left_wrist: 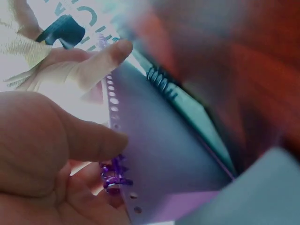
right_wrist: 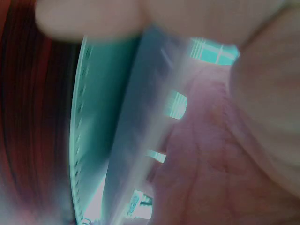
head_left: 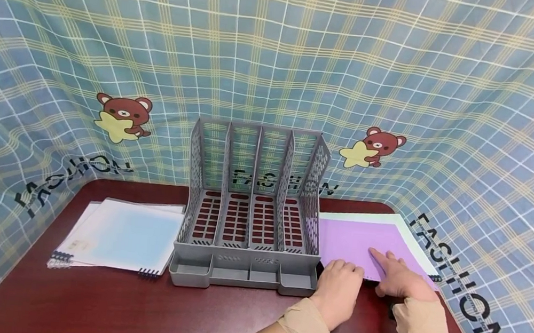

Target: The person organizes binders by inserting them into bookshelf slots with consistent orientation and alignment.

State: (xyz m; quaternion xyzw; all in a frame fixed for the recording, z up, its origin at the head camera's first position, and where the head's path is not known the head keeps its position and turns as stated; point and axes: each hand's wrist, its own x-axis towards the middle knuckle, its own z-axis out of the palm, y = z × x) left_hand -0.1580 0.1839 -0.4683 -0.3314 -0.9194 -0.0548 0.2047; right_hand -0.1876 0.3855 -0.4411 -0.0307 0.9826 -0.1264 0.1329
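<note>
Purple ntbk (head_left: 346, 241) just R of grey organizer (head_left: 234, 254), atop pale-green ntbk (head_left: 408, 238), fwd of fingers; long axis approx. L-R. L hand (head_left: 339, 291) pinches near edge, closer to organizer; R hand (head_left: 401, 281) pinches same edge farther R.

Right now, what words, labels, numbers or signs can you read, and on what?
"FASHION": plaid cloth, left side.
"FASHION": same cloth, back, partly hidden behind the grey organizer.
"FASHION": same cloth, right side, running down toward the viewer.
Faint mark on the pale notebook at left: too faint to read.
Wrist views: letter fragments, too blurred or cut off to read.
No legible numbers.
</note>
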